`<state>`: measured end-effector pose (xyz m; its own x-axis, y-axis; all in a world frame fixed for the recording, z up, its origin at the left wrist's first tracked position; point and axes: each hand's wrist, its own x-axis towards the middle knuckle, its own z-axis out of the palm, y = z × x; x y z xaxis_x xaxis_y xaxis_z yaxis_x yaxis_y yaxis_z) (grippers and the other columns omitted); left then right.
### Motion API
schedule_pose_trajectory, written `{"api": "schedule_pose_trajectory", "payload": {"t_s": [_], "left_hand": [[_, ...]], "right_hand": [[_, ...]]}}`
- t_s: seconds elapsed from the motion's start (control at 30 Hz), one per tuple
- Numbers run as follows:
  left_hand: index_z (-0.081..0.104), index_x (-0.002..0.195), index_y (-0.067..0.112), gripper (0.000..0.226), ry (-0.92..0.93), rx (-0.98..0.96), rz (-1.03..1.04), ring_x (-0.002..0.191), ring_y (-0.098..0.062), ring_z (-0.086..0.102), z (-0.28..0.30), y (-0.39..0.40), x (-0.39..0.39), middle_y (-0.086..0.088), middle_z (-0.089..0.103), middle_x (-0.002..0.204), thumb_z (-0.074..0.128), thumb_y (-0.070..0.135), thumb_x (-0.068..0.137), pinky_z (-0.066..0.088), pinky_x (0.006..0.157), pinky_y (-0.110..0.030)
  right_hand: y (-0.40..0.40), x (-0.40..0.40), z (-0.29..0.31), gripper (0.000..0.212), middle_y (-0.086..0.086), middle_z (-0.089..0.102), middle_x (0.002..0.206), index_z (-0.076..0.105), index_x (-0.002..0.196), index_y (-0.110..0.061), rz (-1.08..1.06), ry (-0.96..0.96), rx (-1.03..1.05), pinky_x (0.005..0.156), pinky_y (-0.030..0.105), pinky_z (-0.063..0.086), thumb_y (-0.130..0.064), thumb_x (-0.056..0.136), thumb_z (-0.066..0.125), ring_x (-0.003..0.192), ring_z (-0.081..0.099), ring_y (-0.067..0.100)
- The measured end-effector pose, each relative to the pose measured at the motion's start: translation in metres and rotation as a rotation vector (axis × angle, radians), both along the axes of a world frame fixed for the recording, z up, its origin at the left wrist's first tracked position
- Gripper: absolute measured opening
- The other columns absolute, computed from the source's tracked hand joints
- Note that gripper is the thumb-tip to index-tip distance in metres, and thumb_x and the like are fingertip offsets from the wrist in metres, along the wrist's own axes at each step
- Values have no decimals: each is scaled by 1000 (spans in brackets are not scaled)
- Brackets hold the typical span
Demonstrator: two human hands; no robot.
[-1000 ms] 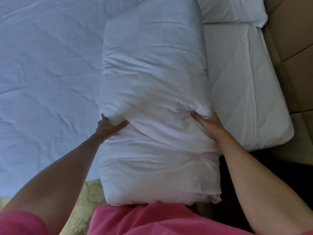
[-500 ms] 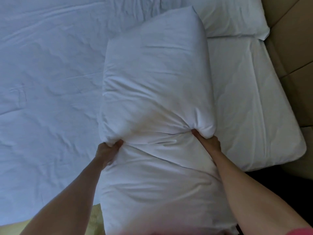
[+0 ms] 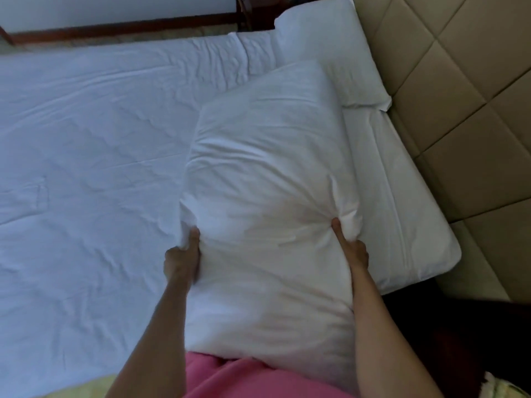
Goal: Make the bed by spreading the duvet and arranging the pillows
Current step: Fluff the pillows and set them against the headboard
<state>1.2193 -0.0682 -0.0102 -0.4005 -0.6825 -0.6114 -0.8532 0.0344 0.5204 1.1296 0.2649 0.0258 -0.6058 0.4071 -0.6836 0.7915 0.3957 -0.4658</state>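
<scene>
both hands grip pillow point(image 3: 267, 179) edges above bare sheet point(image 3: 92, 168).

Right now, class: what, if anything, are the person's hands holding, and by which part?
Both hands grip the large white pillow by its long sides, near mid-length: left hand on its left edge, right hand on its right edge.

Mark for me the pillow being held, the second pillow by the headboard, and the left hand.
held pillow point(image 3: 267, 173), head view, on its creased upper face.
second pillow point(image 3: 330, 50), head view, on its flat top by the headboard.
left hand point(image 3: 182, 259), head view, on the back of the hand.
</scene>
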Motion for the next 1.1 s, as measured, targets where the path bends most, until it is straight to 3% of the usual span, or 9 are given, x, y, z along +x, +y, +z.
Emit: {"api": "schedule_pose_trajectory", "payload": {"t_s": [0.27, 0.5, 0.6, 0.7, 0.8, 0.9, 0.97, 1.03, 1.1], "left_hand": [[67, 87, 4, 78, 192, 34, -3, 84, -35, 66, 28, 71, -37, -15, 70, 85, 56, 80, 73, 56, 80, -42], [61, 65, 8, 49, 505, 161, 55, 60, -17, 56, 45, 180, -90, -5, 59, 61, 65, 52, 87, 43, 54, -28], [57, 64, 10, 44, 613, 192, 88, 60, -15, 50, 67, 234, -117, -3, 53, 64, 64, 45, 90, 42, 59, -31], [60, 70, 13, 34, 705, 175, 143, 61, -6, 53, 99, 285, -148, 2, 57, 67, 62, 38, 94, 45, 60, -23], [62, 76, 17, 24, 800, 254, 226, 71, -3, 62, 129, 335, -175, 8, 64, 78, 62, 34, 94, 51, 62, -16], [54, 70, 21, 27, 753, 284, 224, 70, -8, 62, 132, 376, -196, 7, 62, 74, 61, 32, 93, 53, 67, -26], [56, 69, 13, 36, 600, 248, 33, 67, -16, 63, 109, 395, -211, 1, 63, 69, 59, 41, 92, 52, 61, -27], [62, 91, 1, 58, 315, 209, -349, 86, -27, 67, 85, 405, -223, -11, 69, 90, 58, 58, 80, 55, 73, -35], [50, 121, 3, 56, 137, 245, -551, 98, -26, 60, 72, 409, -231, -8, 60, 109, 62, 46, 87, 48, 86, -37]], "right_hand": [[75, 26, 31, 110, 26, 51, 136, 46, 137, 4, -264, 107, 7, 102, 41, 39, -87, 75, 41, 123, 49, 40], [171, 12, 58, 98, 24, 53, 133, 46, 136, 4, -441, 230, -73, 93, 37, 42, -77, 80, 49, 111, 53, 36], [215, -18, 74, 94, 19, 50, 137, 42, 142, -3, -439, 325, -118, 92, 34, 37, -74, 82, 51, 120, 50, 35], [264, -63, 100, 79, 11, 56, 123, 49, 137, -9, -380, 448, -122, 87, 31, 41, -67, 85, 55, 104, 53, 26], [314, -122, 131, 69, 6, 62, 116, 62, 119, -13, -314, 570, -147, 90, 36, 50, -68, 78, 64, 104, 58, 19], [359, -178, 148, 73, 4, 71, 104, 67, 86, -21, -243, 588, -127, 92, 44, 55, -84, 51, 65, 97, 67, 24], [388, -209, 141, 71, 3, 69, 108, 68, 99, -19, -183, 548, -81, 91, 39, 52, -79, 61, 67, 98, 65, 22], [411, -234, 120, 70, 10, 58, 126, 59, 120, -14, -114, 465, 105, 100, 41, 46, -65, 74, 67, 116, 56, 28], [423, -247, 96, 49, 11, 54, 123, 57, 115, -14, -106, 409, 202, 98, 41, 46, -47, 79, 65, 114, 54, 31]]}}
